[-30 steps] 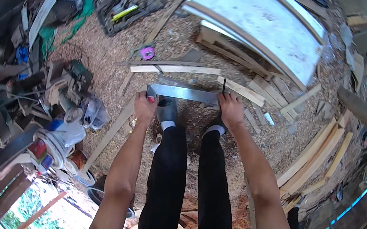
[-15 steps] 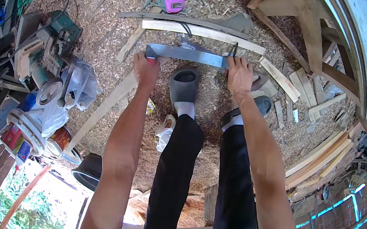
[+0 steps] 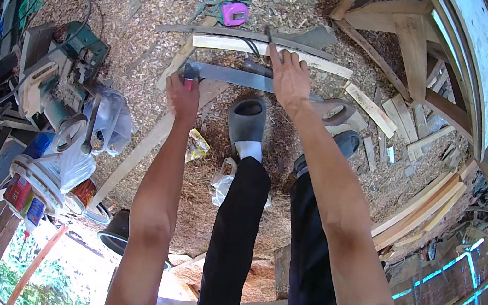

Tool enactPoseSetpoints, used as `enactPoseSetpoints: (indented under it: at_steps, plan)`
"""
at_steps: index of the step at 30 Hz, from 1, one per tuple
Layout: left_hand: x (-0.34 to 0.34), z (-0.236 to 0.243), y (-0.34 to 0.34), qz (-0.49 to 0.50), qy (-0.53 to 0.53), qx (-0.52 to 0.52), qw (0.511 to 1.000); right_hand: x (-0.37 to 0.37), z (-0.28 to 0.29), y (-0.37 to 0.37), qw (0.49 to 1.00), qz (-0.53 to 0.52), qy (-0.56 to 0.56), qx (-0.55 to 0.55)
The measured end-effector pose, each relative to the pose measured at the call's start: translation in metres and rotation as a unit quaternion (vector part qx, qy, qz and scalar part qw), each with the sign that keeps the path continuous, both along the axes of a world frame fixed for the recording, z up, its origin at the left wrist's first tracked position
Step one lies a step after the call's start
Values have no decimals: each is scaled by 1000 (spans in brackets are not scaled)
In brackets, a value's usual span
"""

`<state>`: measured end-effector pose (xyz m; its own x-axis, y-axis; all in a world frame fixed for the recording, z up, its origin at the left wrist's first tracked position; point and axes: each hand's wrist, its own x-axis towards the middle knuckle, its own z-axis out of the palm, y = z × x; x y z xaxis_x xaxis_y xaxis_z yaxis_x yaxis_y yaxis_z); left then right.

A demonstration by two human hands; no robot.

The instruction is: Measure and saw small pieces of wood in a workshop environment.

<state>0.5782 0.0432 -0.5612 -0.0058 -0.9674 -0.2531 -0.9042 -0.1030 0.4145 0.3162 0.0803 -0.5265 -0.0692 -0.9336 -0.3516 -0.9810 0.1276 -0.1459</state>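
A long flat metal saw blade (image 3: 230,76) lies crosswise ahead of my feet, its looped grey-brown handle (image 3: 334,112) at the right. My left hand (image 3: 183,99) is closed at the blade's left end around a small red-and-dark piece (image 3: 189,83), whose kind I cannot make out. Over the blade's right part, my right hand (image 3: 292,82) has its fingers bent forward on a thin dark rod (image 3: 270,34), which sticks out past the fingertips. The hand hides the rest of the rod and part of the blade. A dark bar (image 3: 257,67) shows just behind the blade.
Pale wooden strips (image 3: 223,44) lie beyond the blade, with a pink tape measure (image 3: 234,14) farther off. Wood shavings cover the ground. A green machine (image 3: 86,41) and plastic bags (image 3: 113,122) stand left; a wooden trestle (image 3: 410,48) and stacked boards (image 3: 420,209) are right.
My right hand has moved left and away from me with the thin rod, uncovering the saw's handle. My left hand has shifted slightly left and nearer; the view has moved a little.
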Motion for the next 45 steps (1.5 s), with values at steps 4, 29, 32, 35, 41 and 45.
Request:
enactPoseSetpoints:
  at_steps: [4, 29, 32, 35, 41, 45]
  plan:
    - [-17, 17, 12, -70, 45, -28, 996, -8, 11, 35, 995, -95, -27, 10]
    - [-265, 101, 118, -668, -70, 94, 734, -156, 106, 217, 984, 53, 98, 141]
    - [-289, 176, 139, -670, -32, 90, 736, -180, 195, 239, 982, 44, 109, 150]
    - [-317, 281, 144, -654, 8, 167, 738, -202, 299, 254, 988, 6, 68, 139]
    - [-317, 462, 141, -701, 45, 29, 711, -209, 481, 276, 995, -33, 76, 57]
    - [-315, 545, 116, -725, 86, -39, 682, -203, 558, 277, 990, -70, 97, -74]
